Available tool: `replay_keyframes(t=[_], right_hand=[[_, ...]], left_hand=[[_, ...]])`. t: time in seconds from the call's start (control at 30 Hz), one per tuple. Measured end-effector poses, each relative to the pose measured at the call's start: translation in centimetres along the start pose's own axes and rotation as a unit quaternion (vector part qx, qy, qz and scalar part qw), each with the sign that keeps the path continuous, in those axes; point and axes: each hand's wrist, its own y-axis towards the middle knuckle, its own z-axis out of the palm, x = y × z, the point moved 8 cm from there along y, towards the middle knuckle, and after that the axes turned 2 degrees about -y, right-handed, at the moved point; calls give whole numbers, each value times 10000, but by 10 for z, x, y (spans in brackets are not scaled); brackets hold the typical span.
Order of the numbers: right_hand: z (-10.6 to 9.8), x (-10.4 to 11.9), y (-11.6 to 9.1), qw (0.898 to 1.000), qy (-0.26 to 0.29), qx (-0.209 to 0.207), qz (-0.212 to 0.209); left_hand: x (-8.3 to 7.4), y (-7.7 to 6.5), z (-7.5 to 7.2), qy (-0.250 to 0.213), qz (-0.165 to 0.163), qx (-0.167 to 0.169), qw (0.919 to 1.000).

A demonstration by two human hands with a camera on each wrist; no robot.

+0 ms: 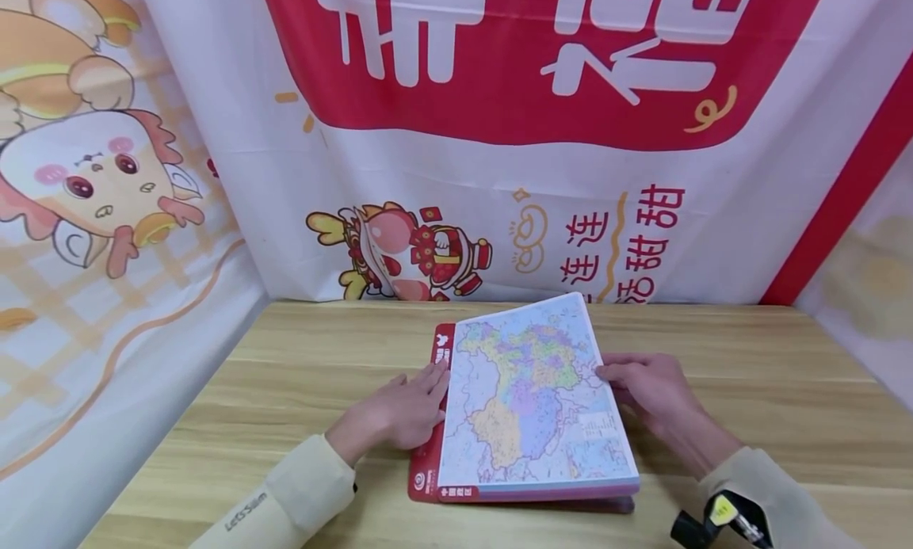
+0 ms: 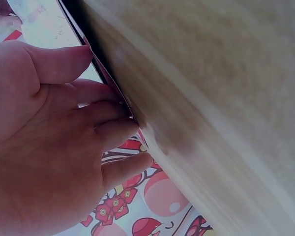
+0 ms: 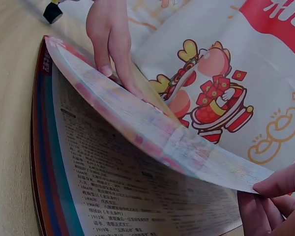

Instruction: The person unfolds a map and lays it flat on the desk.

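Note:
A map booklet lies on the wooden table, its top page [image 1: 528, 398] printed with a coloured map. My left hand [image 1: 410, 410] rests on the red margin [image 1: 426, 454] along the booklet's left side, fingers stretched out. Seen in the left wrist view, the fingertips of that hand [image 2: 54, 123] meet the booklet's edge. My right hand [image 1: 656, 394] pinches the right edge of the top page between thumb and fingers. In the right wrist view this page [image 3: 123, 123] bows upward, above a page of dense printed text [image 3: 108, 187]. Layered coloured edges [image 3: 46, 157] show beneath.
The wooden tabletop [image 1: 299, 359] extends around the booklet. A white cloth backdrop [image 1: 399, 169] with red lettering panels and cartoon figures hangs behind, and another printed cloth [image 1: 107, 295] covers the left side. A black device [image 1: 723, 521] is strapped at the right sleeve.

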Motion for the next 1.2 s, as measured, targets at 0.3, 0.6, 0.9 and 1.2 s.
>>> replay_keyframes(t=[0.3,0.6,0.9,1.2], right_hand=[[-44,7,-2,9990,-247,-290,-221],[-97,5,-3,9952,-480,-852,-97],[-139,-6,-1,9890,-868,-1177,-229],[-160,-22,6,9728,-1776,-1471,-226]], left_hand=[[4,-2,0,104,30,-74,9999],[23,-11,1,0,-114,-57,9999],[57,-20,0,-301,-529,-189,9980],[109,-36,-1,-644,-1326,-329,9885]])
